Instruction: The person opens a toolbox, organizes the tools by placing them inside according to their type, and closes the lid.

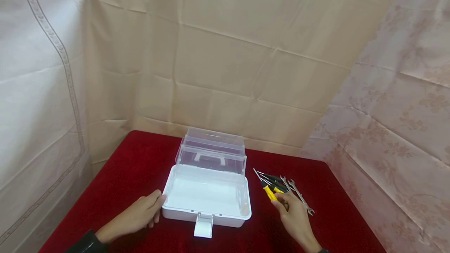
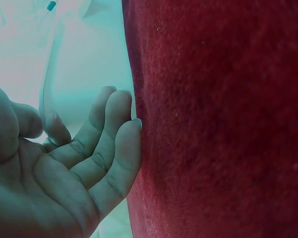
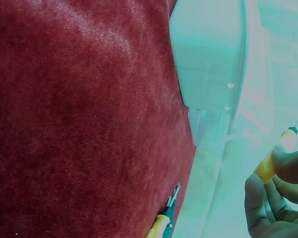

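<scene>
A white plastic toolbox (image 1: 207,194) stands with its clear lid (image 1: 214,147) tipped back and its front latch (image 1: 203,227) hanging down. My left hand (image 1: 142,212) is at the box's left side, thumb and forefinger pinching the rim; the left wrist view shows the other fingers bent along the outer wall. To the right of the box, my right hand (image 1: 293,216) grips a yellow-handled screwdriver (image 1: 269,192), blade pointing away. In the right wrist view the screwdriver (image 3: 266,167) is held up off the red cloth between thumb and fingers.
Beyond the right hand lie several tools on the red-covered table (image 1: 140,167): black-handled screwdrivers (image 1: 275,180), another yellow handle (image 1: 278,190) and two open-end wrenches (image 1: 299,194). Fabric curtains (image 1: 228,69) stand behind the table and on both sides.
</scene>
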Available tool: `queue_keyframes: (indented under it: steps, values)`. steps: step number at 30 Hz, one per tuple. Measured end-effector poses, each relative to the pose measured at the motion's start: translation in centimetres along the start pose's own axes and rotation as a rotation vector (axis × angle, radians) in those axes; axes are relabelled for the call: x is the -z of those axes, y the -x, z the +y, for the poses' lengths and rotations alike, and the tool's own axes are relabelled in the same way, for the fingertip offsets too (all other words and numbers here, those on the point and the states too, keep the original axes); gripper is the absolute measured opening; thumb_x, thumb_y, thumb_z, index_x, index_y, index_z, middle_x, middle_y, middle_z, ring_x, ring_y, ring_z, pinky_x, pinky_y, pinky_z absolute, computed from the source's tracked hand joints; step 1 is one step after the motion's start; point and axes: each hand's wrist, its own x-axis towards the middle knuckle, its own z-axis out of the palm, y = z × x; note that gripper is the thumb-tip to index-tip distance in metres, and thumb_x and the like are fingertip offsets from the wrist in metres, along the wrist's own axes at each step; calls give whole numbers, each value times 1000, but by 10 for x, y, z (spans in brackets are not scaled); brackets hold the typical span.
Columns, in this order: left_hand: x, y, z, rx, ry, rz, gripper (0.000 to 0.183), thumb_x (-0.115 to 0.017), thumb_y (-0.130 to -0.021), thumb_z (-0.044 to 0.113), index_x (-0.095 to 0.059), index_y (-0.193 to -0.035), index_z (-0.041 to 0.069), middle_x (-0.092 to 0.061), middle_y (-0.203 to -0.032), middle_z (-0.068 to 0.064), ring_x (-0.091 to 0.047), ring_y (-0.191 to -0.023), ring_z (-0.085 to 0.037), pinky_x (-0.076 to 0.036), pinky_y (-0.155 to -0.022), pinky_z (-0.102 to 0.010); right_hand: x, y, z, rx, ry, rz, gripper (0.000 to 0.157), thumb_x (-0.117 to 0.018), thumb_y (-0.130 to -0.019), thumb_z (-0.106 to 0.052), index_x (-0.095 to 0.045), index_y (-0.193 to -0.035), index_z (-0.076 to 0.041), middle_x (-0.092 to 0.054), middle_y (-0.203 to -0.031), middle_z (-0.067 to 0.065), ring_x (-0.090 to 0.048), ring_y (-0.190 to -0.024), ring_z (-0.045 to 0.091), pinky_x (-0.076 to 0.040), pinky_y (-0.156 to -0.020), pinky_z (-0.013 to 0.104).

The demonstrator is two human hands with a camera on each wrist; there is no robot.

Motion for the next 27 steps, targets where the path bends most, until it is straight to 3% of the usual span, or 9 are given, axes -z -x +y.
queue_keyframes:
  steps: [15,27]
  values:
    - [0,2,-2,-21,-18,7,36,-36,-107,39,-48,-91,9,-57,-66,0,-55,-50,-15,-45,-51,-28,-3,2,-2,34,-21,25,12,-77,-82,-13,-73,-93,-10,-55,-80,-6,-49,-67,10,-41,-57,23]
    - [-1,0,-2,5,-9,7,36,-36,-107,40,-48,-93,9,-57,-67,0,-55,-51,-15,-46,-52,-28,-4,1,-6,64,-9,50,14,-78,-81,-12,-73,-93,-10,-55,-80,-6,-49,-68,9,-41,-58,23]
